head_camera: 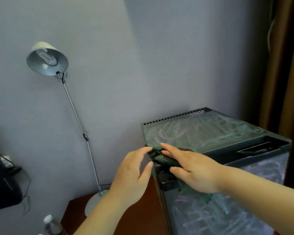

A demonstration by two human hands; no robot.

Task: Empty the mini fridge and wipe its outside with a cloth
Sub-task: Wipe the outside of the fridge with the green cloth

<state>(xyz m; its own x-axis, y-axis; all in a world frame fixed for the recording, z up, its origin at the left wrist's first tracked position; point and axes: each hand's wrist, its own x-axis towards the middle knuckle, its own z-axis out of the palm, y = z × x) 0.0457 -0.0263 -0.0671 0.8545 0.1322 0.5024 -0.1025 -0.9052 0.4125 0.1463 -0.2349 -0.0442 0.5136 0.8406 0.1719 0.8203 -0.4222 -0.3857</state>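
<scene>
The right hand [193,172] lies flat with straight fingers, pressing a green cloth [159,158] onto the front left corner of the mini fridge [210,133] top. The left hand [132,177] is beside it, fingers loosely curved and holding nothing, with fingertip and thumb touching that same corner from the left. Smeared wipe marks cover the fridge top and front. The fridge stands at the right edge of the brown bench [75,211]. A desk lamp [47,59] has its base near the bench's back edge, and a bottle [52,224] shows at its front left.
</scene>
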